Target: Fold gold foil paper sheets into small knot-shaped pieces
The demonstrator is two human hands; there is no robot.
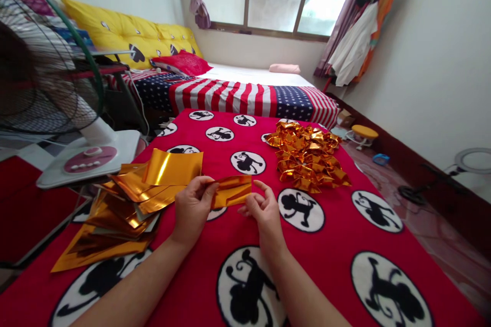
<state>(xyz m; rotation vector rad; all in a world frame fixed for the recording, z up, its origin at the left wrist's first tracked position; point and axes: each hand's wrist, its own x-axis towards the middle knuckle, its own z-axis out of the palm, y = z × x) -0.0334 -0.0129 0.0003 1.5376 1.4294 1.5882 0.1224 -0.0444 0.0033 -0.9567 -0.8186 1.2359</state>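
Observation:
A folded sheet of shiny gold foil paper (232,190) is stretched between my two hands, above the red cloth. My left hand (194,208) pinches its left end between thumb and fingers. At its lower right corner, my right hand (264,210) holds the sheet with the thumb in front and the index finger raised along the edge. To the left lies a loose stack of flat gold foil sheets (174,167), spread unevenly. On the right sits a heap of folded gold foil pieces (307,156), crumpled-looking and pointed.
The red cloth (326,271) with black figures in white circles covers the surface before me. A fan (92,133) stands at the left edge. Behind is a bed (230,97) with a flag-pattern cover. A yellow stool (364,132) and a ring light (473,160) stand at the right.

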